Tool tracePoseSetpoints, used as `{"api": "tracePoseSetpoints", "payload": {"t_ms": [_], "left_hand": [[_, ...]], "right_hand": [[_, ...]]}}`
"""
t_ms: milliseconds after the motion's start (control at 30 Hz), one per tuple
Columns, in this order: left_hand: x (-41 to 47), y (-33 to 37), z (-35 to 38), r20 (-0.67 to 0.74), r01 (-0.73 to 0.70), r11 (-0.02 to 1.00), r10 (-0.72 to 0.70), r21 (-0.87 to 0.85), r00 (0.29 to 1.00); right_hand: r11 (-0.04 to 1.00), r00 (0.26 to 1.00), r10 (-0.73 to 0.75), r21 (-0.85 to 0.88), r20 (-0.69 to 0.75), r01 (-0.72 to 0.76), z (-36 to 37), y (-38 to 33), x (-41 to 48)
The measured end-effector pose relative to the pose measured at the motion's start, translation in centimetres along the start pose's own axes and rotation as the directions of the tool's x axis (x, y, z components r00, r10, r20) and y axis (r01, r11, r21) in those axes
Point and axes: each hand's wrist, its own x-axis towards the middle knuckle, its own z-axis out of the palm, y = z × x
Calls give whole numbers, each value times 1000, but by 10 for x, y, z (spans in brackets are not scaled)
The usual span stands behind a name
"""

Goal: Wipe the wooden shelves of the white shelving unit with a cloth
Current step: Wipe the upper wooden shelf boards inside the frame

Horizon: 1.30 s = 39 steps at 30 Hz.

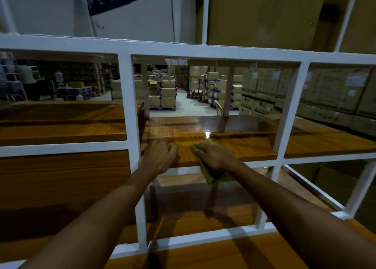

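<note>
A white metal shelving unit [130,106] with glossy wooden shelves fills the view. My right hand [213,155] presses a yellow-green cloth [209,177] onto the front edge of the middle wooden shelf [234,144]; part of the cloth hangs over that edge. My left hand [160,157] rests on the same shelf just left of it, fingers curled, nothing in it. Both forearms reach in from below.
A white upright post [140,207] stands right beside my left wrist. More wooden shelves lie to the left [61,126], right [325,144] and below [203,218]. Behind the unit are stacked cardboard boxes [335,98] and a warehouse aisle [189,104].
</note>
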Motion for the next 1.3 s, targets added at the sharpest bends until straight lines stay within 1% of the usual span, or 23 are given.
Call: {"api": "tracePoseSetpoints", "payload": {"t_ms": [67, 100, 167, 233, 300, 333, 400, 467, 567, 667, 700, 767, 800, 867, 934, 967, 1034, 1100, 1134, 1234, 1300], "left_hand": [[1, 0, 2, -36, -21, 1000, 21, -3, 999], [1, 0, 2, -50, -30, 1000, 30, -5, 998], [2, 0, 3, -76, -51, 999, 50, -15, 996], [2, 0, 4, -105, -84, 996, 82, -17, 991], [2, -1, 5, -138, -97, 994, 90, -44, 986], [4, -1, 5, -148, -85, 994, 73, -75, 986], [5, 0, 4, -153, -62, 992, 46, -106, 987], [3, 3, 2, -137, -85, 994, 74, -75, 988], [-1, 5, 2, -85, -111, 993, 107, -47, 991], [-1, 1, 1, -45, -83, 996, 81, -43, 996], [0, -1, 1, -30, -84, 996, 84, -8, 996], [2, -2, 2, -2, -68, 996, 68, 55, 998], [2, -2, 3, 3, -60, 997, 60, 41, 998], [3, -4, 5, 8, -54, 999, 54, 8, 999], [5, -5, 8, 10, -43, 999, 42, 3, 999], [5, -5, 9, 7, -37, 999, 37, -6, 999], [6, -5, 9, -11, -31, 999, 31, -33, 999], [6, -5, 10, -46, -46, 998, 44, -41, 998], [6, -4, 9, -58, -52, 998, 50, -34, 997], [5, -2, 9, -54, -45, 999, 43, -30, 998], [4, -1, 6, -65, -33, 999, 34, 7, 997]], "right_hand": [[994, 999, 25, -103, -40, -29, 0, 8, -2], [993, 999, 18, -118, -51, -24, 3, 4, -3], [995, 998, -38, -91, -47, 33, 8, -20, -7], [991, 992, -124, -49, -35, 122, 13, -52, -7], [987, 987, -159, -6, -4, 159, 16, -77, 4], [988, 988, -152, 9, 28, 152, 15, -86, 11], [996, 988, -93, 13, 124, 92, 14, -90, 29], [999, 984, -45, 24, 175, 42, 14, -85, 46], [998, 978, -15, 65, 210, 2, 11, -74, 62], [999, 980, 24, 27, 195, -30, 5, -55, 67], [998, 981, 68, -3, 180, -69, 2, -38, 67], [988, 979, 153, 15, 134, -156, -10, -1, 52], [981, 976, 189, 23, 107, -192, -17, 22, 41], [962, 957, 272, -9, 99, -272, -36, 62, 18], [954, 951, 293, -92, 95, -285, -49, 86, -3], [955, 957, 277, -132, 86, -264, -51, 92, -12], [958, 970, 242, -164, 11, -237, -43, 91, -26], [967, 978, 183, -161, -99, -197, -26, 70, -38], [974, 982, 136, -164, -129, -157, -15, 53, -41], [996, 992, -18, -94, -125, 6, 14, -18, -35], [988, 985, -134, -95, -112, 123, 26, -58, -19]]}}
